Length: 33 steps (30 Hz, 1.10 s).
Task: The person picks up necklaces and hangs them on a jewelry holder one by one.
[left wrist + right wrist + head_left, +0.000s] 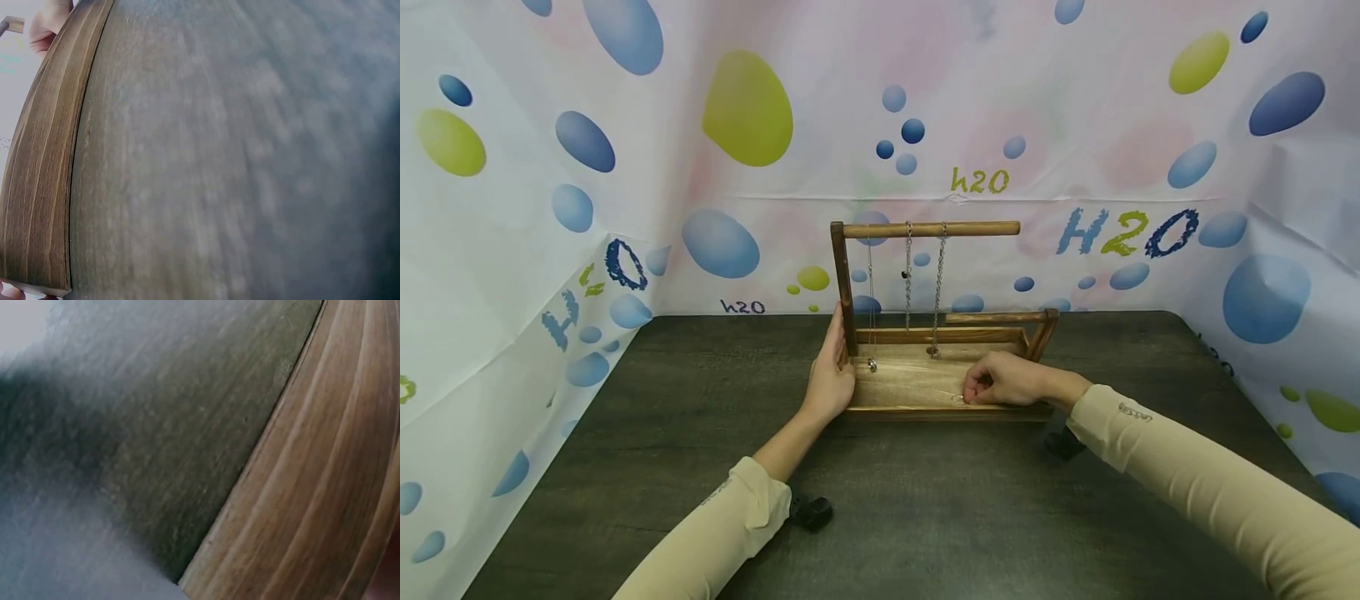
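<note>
A wooden jewellery stand (940, 333) has a shallow tray (910, 379), a tall left post with a crossbar (970, 228), and a lower bar at right. My left hand (832, 379) rests against its left end, fingers straight up along the post. Inside the tray, my right hand (1007, 379) has curled fingers, thumb and forefinger pinching at a small shiny piece of jewellery (957, 398); its exact kind is too small to tell. From the crossbar hang a thin necklace (871, 292) with a ring-like pendant, a chain (908, 283) and a thicker chain (939, 292).
The stand sits on a dark wood-grain table (925, 500) before a white backdrop (850, 100) with blue and green spots. Black wrist devices show under both sleeves. The tray's front wall (50, 137) fills the left side of the left wrist view.
</note>
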{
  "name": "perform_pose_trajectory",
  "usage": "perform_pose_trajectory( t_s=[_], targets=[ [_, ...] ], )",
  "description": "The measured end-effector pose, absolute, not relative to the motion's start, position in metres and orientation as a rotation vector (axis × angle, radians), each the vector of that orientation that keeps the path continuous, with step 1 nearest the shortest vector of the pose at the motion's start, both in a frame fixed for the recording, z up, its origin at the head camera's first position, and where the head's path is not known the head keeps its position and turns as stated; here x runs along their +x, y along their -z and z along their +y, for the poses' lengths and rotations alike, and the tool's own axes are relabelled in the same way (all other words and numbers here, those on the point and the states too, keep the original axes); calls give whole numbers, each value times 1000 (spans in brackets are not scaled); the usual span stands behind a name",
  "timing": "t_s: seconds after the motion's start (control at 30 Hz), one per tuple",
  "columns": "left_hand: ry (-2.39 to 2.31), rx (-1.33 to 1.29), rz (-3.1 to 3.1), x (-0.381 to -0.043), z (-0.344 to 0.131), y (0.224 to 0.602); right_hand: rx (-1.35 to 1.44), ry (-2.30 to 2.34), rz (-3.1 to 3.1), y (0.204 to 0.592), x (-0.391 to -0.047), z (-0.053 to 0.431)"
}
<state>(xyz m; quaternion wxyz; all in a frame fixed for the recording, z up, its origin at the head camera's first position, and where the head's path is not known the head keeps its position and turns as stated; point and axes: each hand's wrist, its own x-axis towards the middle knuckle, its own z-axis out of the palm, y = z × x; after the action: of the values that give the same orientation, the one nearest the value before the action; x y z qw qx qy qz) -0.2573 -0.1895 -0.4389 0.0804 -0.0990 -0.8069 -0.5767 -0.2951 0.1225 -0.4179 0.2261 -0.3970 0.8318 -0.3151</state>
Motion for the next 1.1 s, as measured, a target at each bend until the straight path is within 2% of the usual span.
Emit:
perform_pose_trajectory(
  t_s=[1.1],
  targets=[
    [1729,-324,-2387,-256,-189,438,-1068,579,2351,407,-288,113]
  ],
)
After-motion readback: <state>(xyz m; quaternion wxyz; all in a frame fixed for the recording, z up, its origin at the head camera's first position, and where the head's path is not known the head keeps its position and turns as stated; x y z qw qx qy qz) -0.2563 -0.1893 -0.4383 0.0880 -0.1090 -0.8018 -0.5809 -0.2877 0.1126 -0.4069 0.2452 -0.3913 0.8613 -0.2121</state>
